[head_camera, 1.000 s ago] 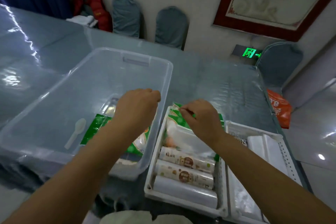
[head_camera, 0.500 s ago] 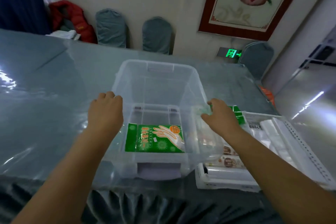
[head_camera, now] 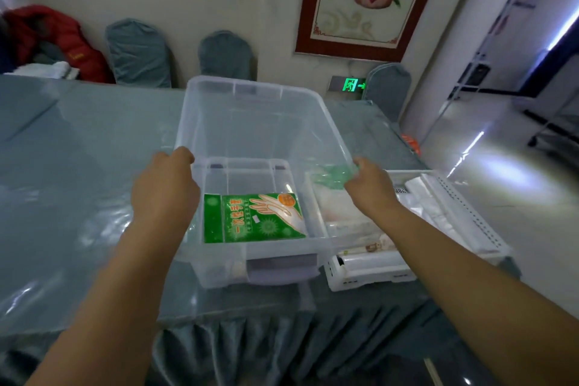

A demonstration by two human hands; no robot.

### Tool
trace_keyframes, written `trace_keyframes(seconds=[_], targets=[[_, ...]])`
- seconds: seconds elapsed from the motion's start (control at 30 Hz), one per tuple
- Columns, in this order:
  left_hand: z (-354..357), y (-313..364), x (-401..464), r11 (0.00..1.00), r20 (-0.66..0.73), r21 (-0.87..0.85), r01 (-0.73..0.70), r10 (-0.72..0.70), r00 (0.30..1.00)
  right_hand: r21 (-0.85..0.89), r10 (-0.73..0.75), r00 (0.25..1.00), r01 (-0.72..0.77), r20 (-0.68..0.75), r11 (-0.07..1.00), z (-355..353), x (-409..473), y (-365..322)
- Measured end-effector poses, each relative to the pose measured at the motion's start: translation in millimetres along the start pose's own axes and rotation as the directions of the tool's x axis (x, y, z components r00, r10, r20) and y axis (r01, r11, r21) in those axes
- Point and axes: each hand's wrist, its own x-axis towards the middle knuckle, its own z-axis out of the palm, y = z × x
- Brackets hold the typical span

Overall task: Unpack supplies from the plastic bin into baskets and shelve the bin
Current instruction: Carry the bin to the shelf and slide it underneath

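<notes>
A clear plastic bin (head_camera: 253, 100) is tilted up off the table in front of me. My left hand (head_camera: 166, 188) grips its left rim and my right hand (head_camera: 369, 186) grips its right rim. Inside, a green packet of disposable gloves (head_camera: 253, 218) has slid against the near wall. To the right, a white basket (head_camera: 369, 273) holds rolls and packets, partly hidden behind the bin's wall. A second white basket (head_camera: 463, 213) with white bags stands beside it.
The table (head_camera: 72, 172) has a shiny plastic cover over a grey cloth. Grey-covered chairs (head_camera: 138, 53) line the far wall, with a red jacket (head_camera: 62, 37) at the left. An orange bag (head_camera: 410, 142) sits past the table's right edge. Open floor lies to the right.
Both hands left the bin's inside and the basket and took hold of the bin's two side rims. The bin is now raised and tilted; the glove packet slid to its near end.
</notes>
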Motion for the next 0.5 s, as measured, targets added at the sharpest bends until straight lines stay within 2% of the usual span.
trace_keyframes(seconds=[0.13,0.27,0.4,0.5], targets=[[-30,29,-8,0.997,-0.089,-0.008,-0.074,0.073,0.993,0.084,-0.005,0.993,0.015,-0.119,0.996,-34,-17,7],[-49,78,-21,0.984,-0.109,-0.066,-0.169,0.161,0.981,0.135,0.017,0.975,0.013,-0.222,0.991,-82,-37,31],[-50,138,-49,0.953,-0.111,-0.158,-0.261,0.245,0.963,0.142,0.051,0.932,0.001,-0.359,0.99,-140,-68,79],[-40,190,-83,0.92,-0.099,-0.221,-0.324,0.309,0.946,0.142,0.126,0.905,-0.074,-0.406,0.987,-181,-94,128]])
